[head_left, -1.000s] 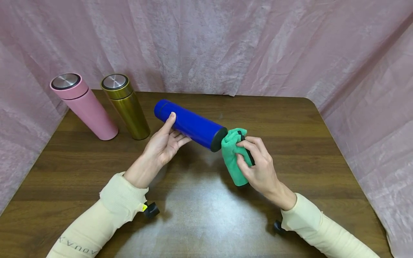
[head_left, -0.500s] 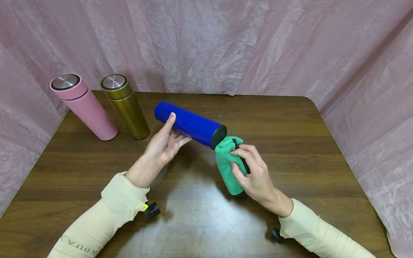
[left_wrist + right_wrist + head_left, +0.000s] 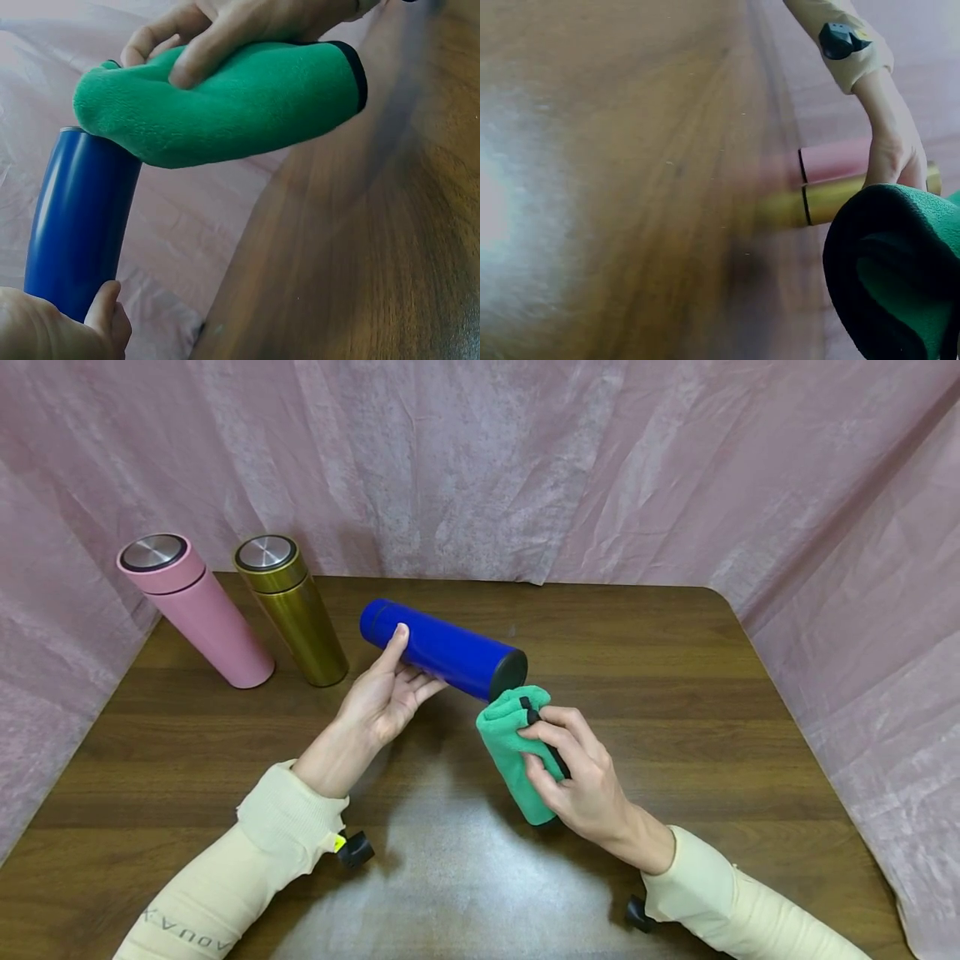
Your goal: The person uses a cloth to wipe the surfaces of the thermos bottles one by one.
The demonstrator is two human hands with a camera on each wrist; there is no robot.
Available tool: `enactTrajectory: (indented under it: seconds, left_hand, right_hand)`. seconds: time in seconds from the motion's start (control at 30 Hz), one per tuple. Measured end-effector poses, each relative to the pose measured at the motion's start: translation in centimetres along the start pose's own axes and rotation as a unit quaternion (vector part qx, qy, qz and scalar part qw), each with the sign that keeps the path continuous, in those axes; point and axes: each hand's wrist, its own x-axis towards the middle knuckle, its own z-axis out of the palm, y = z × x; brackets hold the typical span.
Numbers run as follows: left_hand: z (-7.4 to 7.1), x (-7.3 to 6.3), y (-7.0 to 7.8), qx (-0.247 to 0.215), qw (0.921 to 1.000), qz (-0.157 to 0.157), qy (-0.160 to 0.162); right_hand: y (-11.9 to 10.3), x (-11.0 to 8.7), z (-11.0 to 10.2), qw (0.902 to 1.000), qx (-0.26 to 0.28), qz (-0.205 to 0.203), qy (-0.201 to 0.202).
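My left hand (image 3: 378, 706) grips a blue bottle (image 3: 450, 647) near its far end, thumb on top and fingers underneath. The bottle is held tilted above the table, its dark base (image 3: 510, 673) facing right. My right hand (image 3: 581, 777) pinches a folded green cloth (image 3: 513, 756) with black edging. In the head view the cloth's upper end lies right at the lower rim of the base. The left wrist view shows the cloth (image 3: 217, 112) lying across the end of the bottle (image 3: 82, 210). From the right wrist, the cloth (image 3: 922, 292) hides the blue bottle.
A pink bottle (image 3: 210, 622) and a gold bottle (image 3: 300, 618) with steel-topped lids stand upright at the left rear of the wooden table (image 3: 675, 693). Pink curtains (image 3: 480, 468) hang behind and along the sides.
My right hand has moved left and toward me with the green cloth, from beside the base to its lower edge. The blue bottle's near end has dipped slightly; my left hand stays almost still.
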Motion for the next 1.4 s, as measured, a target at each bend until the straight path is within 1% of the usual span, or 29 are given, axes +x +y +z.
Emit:
enactTrajectory:
  seconds: [0.3, 0.5, 0.6, 0.73, 1.0, 1.4]
  left_hand:
    - [-0.1, -0.1, 0.0, 0.028, 0.9996, 0.006, 0.0]
    - [-0.2, -0.2, -0.1, 0.049, 0.9987, 0.012, 0.002]
    - [-0.3, -0.2, -0.3, 0.061, 0.9981, 0.012, 0.005]
    - [-0.4, -0.1, -0.5, 0.076, 0.997, 0.009, 0.011]
    - [-0.4, -0.3, -0.6, 0.086, 0.9962, 0.007, -0.001]
    - [-0.7, -0.3, -0.5, 0.094, 0.9955, 0.009, -0.003]
  right_hand:
    - [-0.5, 1.6, -0.2, 0.9997, -0.003, -0.025, 0.0]
    - [-0.5, 2.6, -0.5, 0.9987, -0.011, -0.045, 0.021]
    - [-0.4, 3.0, -0.7, 0.998, -0.021, -0.047, 0.036]
    - [-0.1, 3.4, -0.9, 0.9972, -0.035, -0.035, 0.057]
    - [0.6, 3.7, -1.3, 0.9959, -0.035, -0.008, 0.083]
    - [1.9, 3.6, -1.8, 0.9948, -0.041, 0.032, 0.087]
